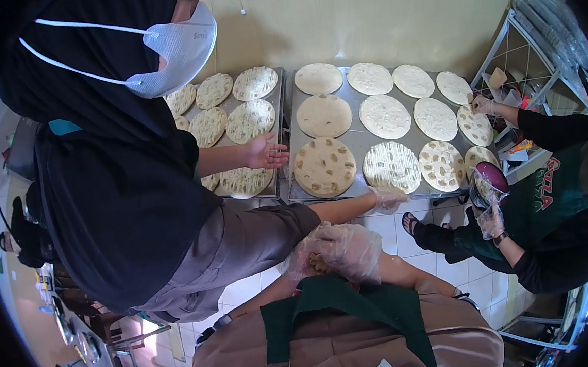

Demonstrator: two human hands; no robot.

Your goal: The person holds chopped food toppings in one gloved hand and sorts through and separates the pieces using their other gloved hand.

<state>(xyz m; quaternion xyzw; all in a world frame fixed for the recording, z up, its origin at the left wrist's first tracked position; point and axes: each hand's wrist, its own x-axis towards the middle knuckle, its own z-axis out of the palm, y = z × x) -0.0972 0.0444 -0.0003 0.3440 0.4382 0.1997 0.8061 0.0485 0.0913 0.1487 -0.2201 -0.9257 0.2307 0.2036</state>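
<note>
My gloved hands are close together in front of my green apron (347, 302). Brown topping slices (319, 263) lie in my cupped left hand (301, 259). My right hand (354, 251), in a loose clear glove, bends over beside them with its fingers closed. Whatever its fingertips hold is hidden. Ahead on a metal table stand round pizza bases; the nearest, a topped base (325, 167), carries brown slices, while a base beside it (392, 168) has white stripes of sauce.
At left, a masked co-worker (124, 195) reaches over the tables, one gloved hand (388, 199) near the table edge. At right, another person (547, 193) holds a purple bowl (490, 174) and touches a base. More bases cover the left table (280, 102). A wire rack (523, 45) stands behind.
</note>
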